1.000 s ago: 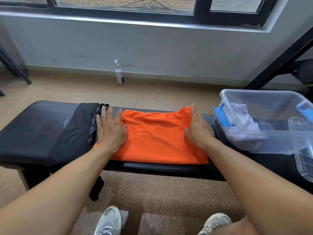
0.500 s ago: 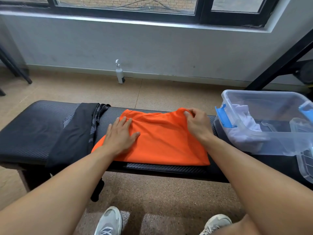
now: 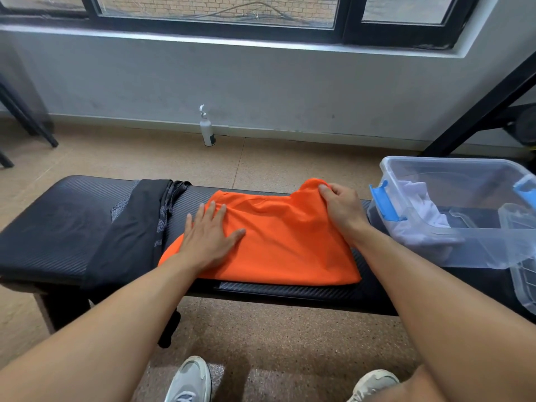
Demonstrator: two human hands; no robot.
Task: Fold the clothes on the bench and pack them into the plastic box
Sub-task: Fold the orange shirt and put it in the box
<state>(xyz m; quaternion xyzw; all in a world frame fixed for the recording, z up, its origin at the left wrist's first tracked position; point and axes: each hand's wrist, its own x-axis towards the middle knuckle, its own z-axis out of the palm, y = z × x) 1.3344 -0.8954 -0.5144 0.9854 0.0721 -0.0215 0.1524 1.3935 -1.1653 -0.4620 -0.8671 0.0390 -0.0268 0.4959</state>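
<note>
Left hand (image 3: pixel 207 242) lies flat, fingers straight, pressing the orange shirt (image 3: pixel 278 245) mid-tabletop (image 3: pixel 58 227). Right hand (image 3: pixel 342 207) pinches its far right corner, lifted. Plastic box (image 3: pixel 464 216) at the right end, cut off, white cloth (image 3: pixel 420 216) blurred inside.

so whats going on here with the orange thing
A person is folding an orange garment on a black padded bench. The left hand presses flat on its left side, while the right hand pinches the far right corner and lifts it. A black garment lies unfolded to the left. The clear plastic box on the right already holds white clothing.
</note>
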